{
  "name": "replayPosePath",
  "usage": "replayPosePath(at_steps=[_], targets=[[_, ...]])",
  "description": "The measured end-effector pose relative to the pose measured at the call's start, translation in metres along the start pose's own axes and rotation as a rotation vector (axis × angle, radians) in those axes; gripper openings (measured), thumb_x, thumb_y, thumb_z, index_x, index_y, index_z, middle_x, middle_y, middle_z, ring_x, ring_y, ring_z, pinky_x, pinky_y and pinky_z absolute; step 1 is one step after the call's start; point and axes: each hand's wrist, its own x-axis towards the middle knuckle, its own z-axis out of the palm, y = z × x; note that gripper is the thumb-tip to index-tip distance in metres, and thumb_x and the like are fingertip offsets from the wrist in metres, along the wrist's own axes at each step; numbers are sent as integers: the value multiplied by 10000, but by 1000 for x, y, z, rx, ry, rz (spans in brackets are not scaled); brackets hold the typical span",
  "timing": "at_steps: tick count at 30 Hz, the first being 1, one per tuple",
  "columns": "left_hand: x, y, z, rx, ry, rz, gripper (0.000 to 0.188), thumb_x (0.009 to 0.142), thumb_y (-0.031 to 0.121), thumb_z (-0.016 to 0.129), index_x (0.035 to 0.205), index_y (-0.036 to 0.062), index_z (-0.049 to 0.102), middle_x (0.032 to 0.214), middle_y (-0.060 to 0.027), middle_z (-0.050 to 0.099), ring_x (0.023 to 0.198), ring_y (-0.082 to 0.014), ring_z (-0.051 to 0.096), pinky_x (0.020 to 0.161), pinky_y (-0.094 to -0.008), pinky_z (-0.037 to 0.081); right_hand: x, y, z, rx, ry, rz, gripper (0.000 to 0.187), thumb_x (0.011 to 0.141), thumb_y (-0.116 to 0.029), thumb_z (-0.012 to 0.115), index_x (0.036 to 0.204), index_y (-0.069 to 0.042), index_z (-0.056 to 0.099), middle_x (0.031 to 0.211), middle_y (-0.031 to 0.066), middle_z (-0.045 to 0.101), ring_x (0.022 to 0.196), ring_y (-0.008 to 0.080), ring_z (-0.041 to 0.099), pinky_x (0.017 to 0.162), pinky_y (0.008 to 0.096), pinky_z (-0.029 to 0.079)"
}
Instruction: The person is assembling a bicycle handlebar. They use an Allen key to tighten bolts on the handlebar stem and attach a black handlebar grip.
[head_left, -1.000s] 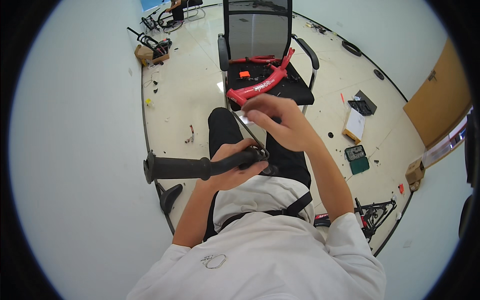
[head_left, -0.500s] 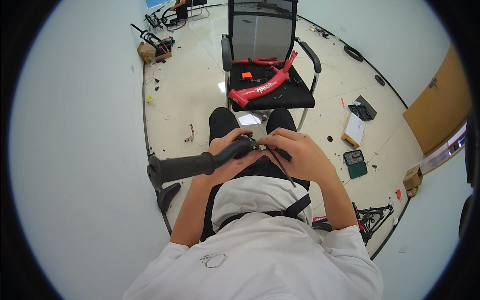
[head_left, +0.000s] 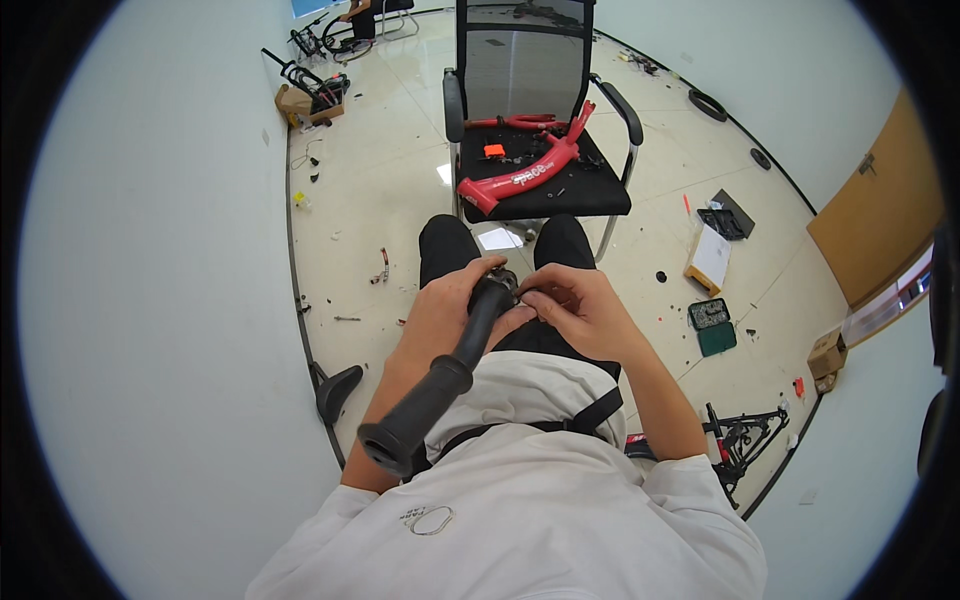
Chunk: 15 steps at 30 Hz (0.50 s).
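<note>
A black handlebar [head_left: 478, 322] with a ribbed rubber grip [head_left: 418, 405] slants over my lap, its grip end toward my belly. My left hand [head_left: 445, 305] is closed around its far end, by a small metal fitting [head_left: 508, 279]. My right hand [head_left: 572, 305] pinches at that fitting from the right. Between its thumb and forefinger a bit of something dark shows; most of it is hidden by the fingers.
Ahead stands a black mesh chair [head_left: 540, 205] with a red bike frame part [head_left: 530, 178] and small parts on its seat. To the right lie an open green case [head_left: 714, 340] and a white-and-yellow box [head_left: 708, 260]. A bicycle saddle [head_left: 338, 395] rests by the left wall.
The handlebar has swung round, its grip end moving from the left toward my belly. My right fingers have curled in, and the thin dark rod below them no longer shows.
</note>
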Motion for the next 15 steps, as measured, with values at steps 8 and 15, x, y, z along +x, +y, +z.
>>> replayPosePath(at_steps=[8,15], targets=[[0,-4,-2,9,-48,25,499,780,191,732,1220,16,575,891,-183,678,782,-346,670,729,-354,533,-2,4,4,-41,43,-34,88,935,-33,620,992,34,631,673,46,588,571,64,498,532,232,418],[-2,-5,1,-24,-76,5,482,805,208,713,1222,10,576,829,-180,662,734,-332,666,706,-348,529,2,3,-2,-136,1,-97,85,930,-31,622,976,38,641,653,55,583,551,69,475,514,240,396]])
